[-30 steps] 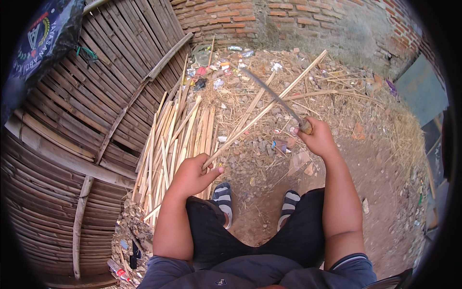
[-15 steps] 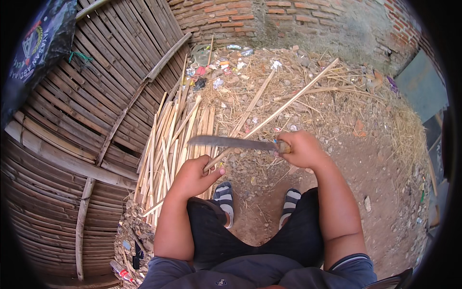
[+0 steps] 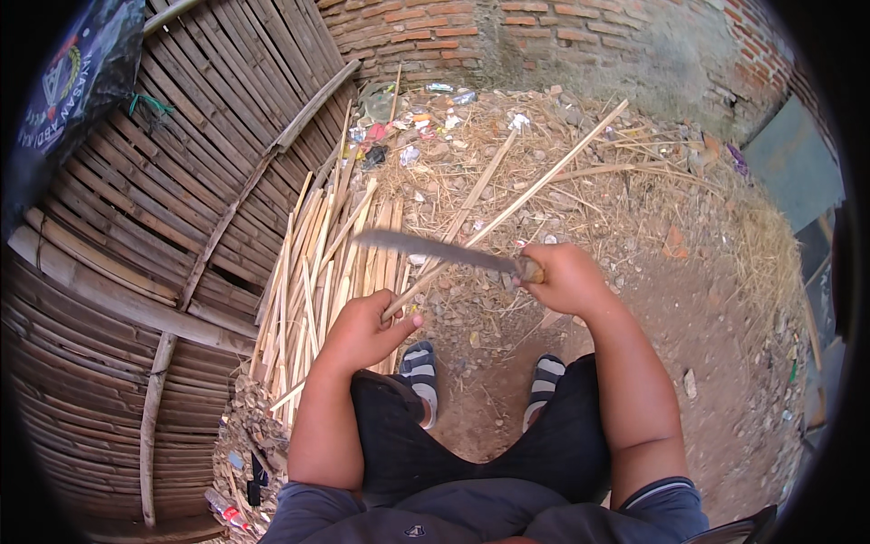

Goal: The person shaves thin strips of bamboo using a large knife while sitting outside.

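Pale, slender wooden strip point(image 3: 544, 179) slants forward-right, clamped in the left hand point(image 3: 365, 332). Over it, the right hand point(image 3: 566, 279) grips a dull-bladed machete point(image 3: 435, 247) pointing left.

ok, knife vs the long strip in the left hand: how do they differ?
The knife is mostly dark grey; the strip is pale. The knife is much shorter than the strip. The knife points leftward from the right hand; the strip slants away to the right from the left hand. Both are narrow and hand-held.
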Available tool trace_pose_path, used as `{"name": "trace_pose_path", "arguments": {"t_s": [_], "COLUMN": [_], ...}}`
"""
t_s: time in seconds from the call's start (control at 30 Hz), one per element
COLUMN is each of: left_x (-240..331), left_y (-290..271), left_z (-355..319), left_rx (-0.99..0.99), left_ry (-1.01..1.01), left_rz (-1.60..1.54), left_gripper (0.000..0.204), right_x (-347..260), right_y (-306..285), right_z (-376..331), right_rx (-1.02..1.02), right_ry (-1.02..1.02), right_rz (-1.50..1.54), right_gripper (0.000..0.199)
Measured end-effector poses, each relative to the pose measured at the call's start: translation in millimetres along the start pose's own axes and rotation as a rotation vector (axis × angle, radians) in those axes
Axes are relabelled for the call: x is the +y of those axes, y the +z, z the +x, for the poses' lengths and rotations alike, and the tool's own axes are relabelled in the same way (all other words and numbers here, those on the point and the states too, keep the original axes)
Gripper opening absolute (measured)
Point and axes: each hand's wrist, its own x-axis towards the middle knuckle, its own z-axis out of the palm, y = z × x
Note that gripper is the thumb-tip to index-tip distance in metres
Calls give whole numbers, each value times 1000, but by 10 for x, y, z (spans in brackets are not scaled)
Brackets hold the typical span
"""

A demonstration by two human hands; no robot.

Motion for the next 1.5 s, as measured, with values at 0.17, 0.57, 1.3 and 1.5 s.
{"name": "trace_pose_path", "arguments": {"t_s": [0.17, 0.57, 1.3, 1.5], "left_x": [-15, -14, 4, -93], "left_y": [-6, -12, 29, 5], "left_z": [9, 7, 4, 6], "left_rx": [-16, 19, 12, 21], "left_ry": [23, 10, -36, -15], "left_rz": [18, -5, -97, -37], "left_gripper": [45, 45, 36, 40], "right_x": [105, 260, 13, -71], "right_y": [67, -25, 37, 44], "right_z": [-18, 15, -17, -22], "right_rx": [75, 168, 187, 97], "right_ry": [-142, 116, 0, -22], "right_rz": [-20, 179, 34, -49], "right_gripper": [29, 26, 23, 19]}}
